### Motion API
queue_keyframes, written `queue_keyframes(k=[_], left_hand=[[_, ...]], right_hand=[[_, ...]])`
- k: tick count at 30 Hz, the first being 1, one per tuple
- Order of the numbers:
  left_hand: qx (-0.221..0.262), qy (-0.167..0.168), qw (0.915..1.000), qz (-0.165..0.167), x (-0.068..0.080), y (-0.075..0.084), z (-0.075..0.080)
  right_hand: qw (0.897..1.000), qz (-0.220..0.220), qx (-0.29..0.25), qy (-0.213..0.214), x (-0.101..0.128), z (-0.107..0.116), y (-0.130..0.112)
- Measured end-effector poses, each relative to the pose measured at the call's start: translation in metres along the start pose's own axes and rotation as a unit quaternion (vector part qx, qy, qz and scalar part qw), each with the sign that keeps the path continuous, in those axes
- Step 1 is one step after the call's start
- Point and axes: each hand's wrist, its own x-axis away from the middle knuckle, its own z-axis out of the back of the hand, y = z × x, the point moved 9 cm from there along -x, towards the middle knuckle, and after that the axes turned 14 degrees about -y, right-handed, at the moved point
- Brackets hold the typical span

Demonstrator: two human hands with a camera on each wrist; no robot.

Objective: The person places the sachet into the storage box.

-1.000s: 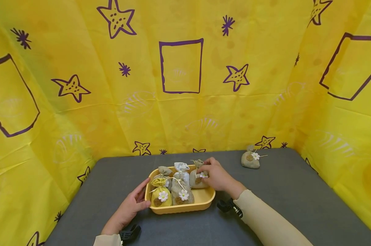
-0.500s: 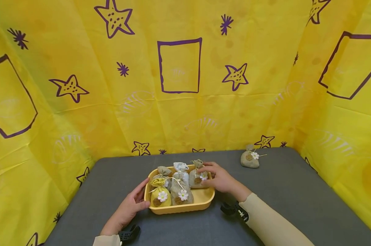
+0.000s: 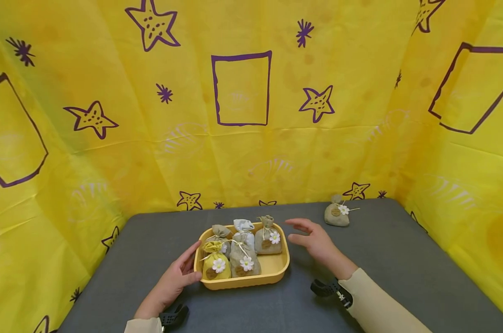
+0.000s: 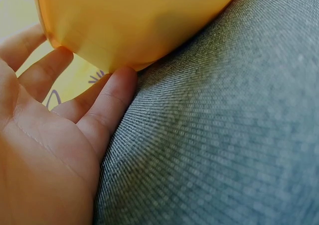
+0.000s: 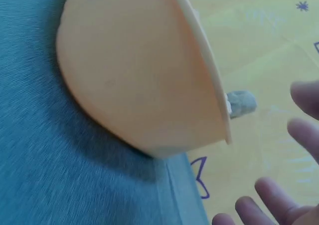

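Note:
A yellow plastic tray [image 3: 272,276] sits on the grey table [image 3: 384,259] and holds several small tied sachets, most with a white daisy: a yellow one [image 3: 216,266] at the front left and a tan one [image 3: 268,240] at the back right. My left hand [image 3: 180,277] rests with straight fingers against the tray's left wall [image 4: 129,20]. My right hand [image 3: 313,240] hovers open just right of the tray [image 5: 139,85], touching nothing. Another tan sachet [image 3: 337,214] lies alone at the back right of the table.
Yellow cloth with purple stars and squares [image 3: 240,88] walls the table on three sides. Bare grey tabletop lies in front of and to the right of the tray.
My right hand has let go of the tan sachet at the tray's back right and drawn away to the right, fingers spread. The left hand stays at the tray.

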Motion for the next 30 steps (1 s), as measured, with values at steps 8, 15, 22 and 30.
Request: queue_keyframes(k=[8,15,22,30], left_hand=[[0.000,-0.003,1.0000,-0.004,-0.003,0.001,0.000],[0.001,-0.006,1.0000,-0.007,-0.003,0.003,0.001],[-0.002,-0.001,1.0000,0.001,-0.002,0.004,0.001],[0.000,0.004,1.0000,0.006,0.000,0.000,0.001]], right_hand=[[0.990,-0.015,-0.092,0.107,0.039,0.046,0.016],[0.965,-0.010,-0.220,0.146,0.079,0.085,0.033],[0.940,-0.050,-0.313,0.131,0.114,0.111,0.054],[0.914,-0.101,-0.381,0.093,0.126,0.122,0.083]])
